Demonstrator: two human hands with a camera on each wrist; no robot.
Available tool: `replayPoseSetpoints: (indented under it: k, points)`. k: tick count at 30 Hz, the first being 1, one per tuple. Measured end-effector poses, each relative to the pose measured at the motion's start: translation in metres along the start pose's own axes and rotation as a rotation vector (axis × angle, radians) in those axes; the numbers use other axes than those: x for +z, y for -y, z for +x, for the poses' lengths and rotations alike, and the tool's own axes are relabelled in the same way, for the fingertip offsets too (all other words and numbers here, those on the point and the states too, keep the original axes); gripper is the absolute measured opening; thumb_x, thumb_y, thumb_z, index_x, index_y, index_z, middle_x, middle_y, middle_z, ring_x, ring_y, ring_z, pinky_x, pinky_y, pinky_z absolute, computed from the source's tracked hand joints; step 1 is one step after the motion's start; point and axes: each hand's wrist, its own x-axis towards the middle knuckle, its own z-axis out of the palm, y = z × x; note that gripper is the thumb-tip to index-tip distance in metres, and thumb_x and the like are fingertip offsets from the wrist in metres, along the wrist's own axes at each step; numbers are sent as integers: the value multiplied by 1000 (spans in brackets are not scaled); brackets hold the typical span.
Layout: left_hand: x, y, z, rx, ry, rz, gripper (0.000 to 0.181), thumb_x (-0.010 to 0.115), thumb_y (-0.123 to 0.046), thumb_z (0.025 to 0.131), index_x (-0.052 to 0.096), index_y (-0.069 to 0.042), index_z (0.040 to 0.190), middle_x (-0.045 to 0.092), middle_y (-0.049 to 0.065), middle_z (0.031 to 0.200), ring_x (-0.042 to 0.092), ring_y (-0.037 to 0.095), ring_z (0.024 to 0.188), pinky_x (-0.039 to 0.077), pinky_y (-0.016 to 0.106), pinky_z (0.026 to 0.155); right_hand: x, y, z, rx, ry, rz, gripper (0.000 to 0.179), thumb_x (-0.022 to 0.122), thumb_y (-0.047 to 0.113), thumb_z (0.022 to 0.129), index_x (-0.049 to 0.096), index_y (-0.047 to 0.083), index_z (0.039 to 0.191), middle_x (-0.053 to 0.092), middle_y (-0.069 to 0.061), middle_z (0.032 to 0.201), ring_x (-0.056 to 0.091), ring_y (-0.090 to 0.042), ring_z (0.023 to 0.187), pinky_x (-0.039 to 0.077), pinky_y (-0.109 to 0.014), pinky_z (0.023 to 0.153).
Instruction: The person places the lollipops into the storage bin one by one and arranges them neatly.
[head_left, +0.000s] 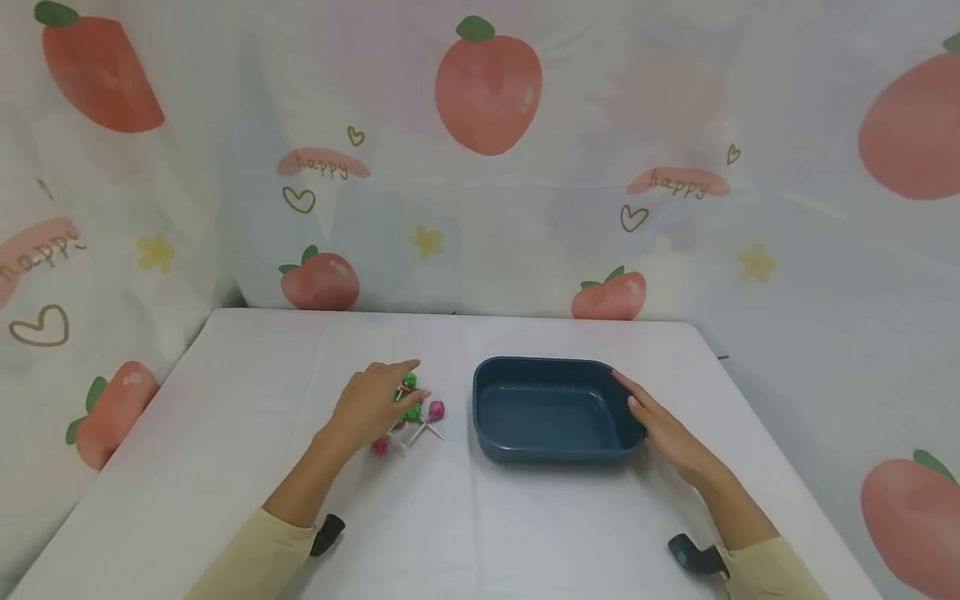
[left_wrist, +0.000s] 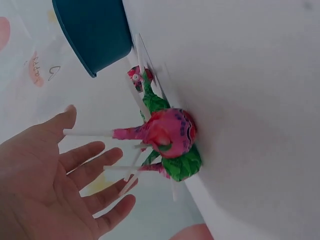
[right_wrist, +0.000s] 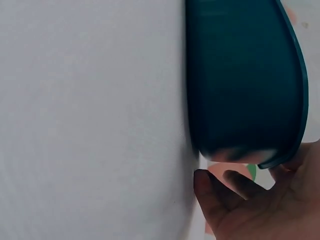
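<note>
Several lollipops in pink and green wrappers lie in a loose cluster on the white table, among them a pink lollipop (head_left: pixel 437 410) and a green lollipop (head_left: pixel 410 380). My left hand (head_left: pixel 366 407) hovers over this cluster with its fingers spread. In the left wrist view, white sticks point toward its fingertips, with a pink wrapper (left_wrist: pixel 172 132) closest to the camera. Right of the lollipops stands a dark blue rectangular dish (head_left: pixel 555 457) with nothing in it. My right hand (head_left: pixel 667 429) rests against the dish's right end, its upper fingers at the rim; lower fingers extend beside the wall in the right wrist view.
A white cloth covers the table (head_left: pixel 375 533). Behind it and at both sides hangs a pale curtain (head_left: pixel 510 225) printed with peaches, hearts and flowers. Black wrist mounts (head_left: pixel 327 535) show below both sleeves.
</note>
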Motion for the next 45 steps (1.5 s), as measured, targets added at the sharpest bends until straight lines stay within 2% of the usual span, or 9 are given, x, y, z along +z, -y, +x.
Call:
replayPoseSetpoints:
  k: [4, 6, 13, 18, 25, 31, 37, 45]
  points:
    - [6, -4, 6, -3, -1, -6, 54, 74, -41, 97, 64, -11, 141, 67, 14, 131, 56, 37, 126, 41, 59, 104, -2, -5, -1, -5, 17, 42, 55, 26, 34, 116, 11, 22, 168, 4, -19, 171, -1, -48, 153, 9, -81, 106]
    - [9, -6, 10, -3, -3, -26, 50, 76, -39, 95, 68, -11, 136, 70, 12, 126, 57, 35, 123, 39, 59, 104, -2, -6, -1, -11, 17, 51, 56, 26, 34, 116, 11, 22, 168, 4, -19, 171, -3, -48, 153, 5, -80, 108]
    - [24, -15, 24, -42, 37, -88, 39, 86, -34, 86, 78, -12, 117, 75, 3, 95, 65, 24, 95, 38, 56, 100, -2, -8, 0, -32, 24, 86, 56, 27, 35, 116, 10, 21, 168, 1, -20, 171, -6, -47, 153, 2, -78, 109]
    - [32, -18, 24, -81, 50, -120, 38, 93, -28, 79, 79, -10, 110, 75, 2, 96, 65, 24, 99, 33, 58, 101, -1, -11, 0, -35, 22, 79, 57, 27, 38, 115, 12, 22, 168, 2, -17, 171, -6, -44, 154, 2, -76, 111]
    - [38, -17, 23, -72, 7, -130, 30, 96, -21, 74, 81, -11, 97, 71, -3, 85, 63, 24, 97, 29, 63, 98, -1, -11, 0, -35, 8, 74, 57, 28, 38, 115, 13, 21, 168, 3, -18, 171, -5, -44, 154, 1, -76, 111]
    - [42, -13, 20, -62, -6, -184, 24, 95, -14, 75, 83, -16, 96, 69, -5, 84, 60, 24, 100, 25, 62, 95, 1, -13, 1, -32, 1, 64, 57, 28, 40, 115, 14, 22, 167, 4, -17, 171, -5, -43, 155, 0, -75, 112]
    - [41, -12, 19, -78, 27, -218, 30, 94, -13, 76, 82, -16, 104, 72, -7, 89, 62, 19, 98, 26, 60, 96, 1, -17, 1, -25, -2, 60, 58, 28, 43, 114, 14, 24, 167, 4, -15, 172, -5, -42, 155, 0, -75, 112]
    - [41, -10, 19, -65, 21, -218, 25, 94, -14, 75, 82, -18, 96, 73, -8, 87, 62, 19, 94, 25, 60, 92, 0, -16, -1, -6, 1, 89, 58, 29, 44, 114, 13, 29, 167, 2, -13, 172, -7, -40, 155, -1, -75, 112]
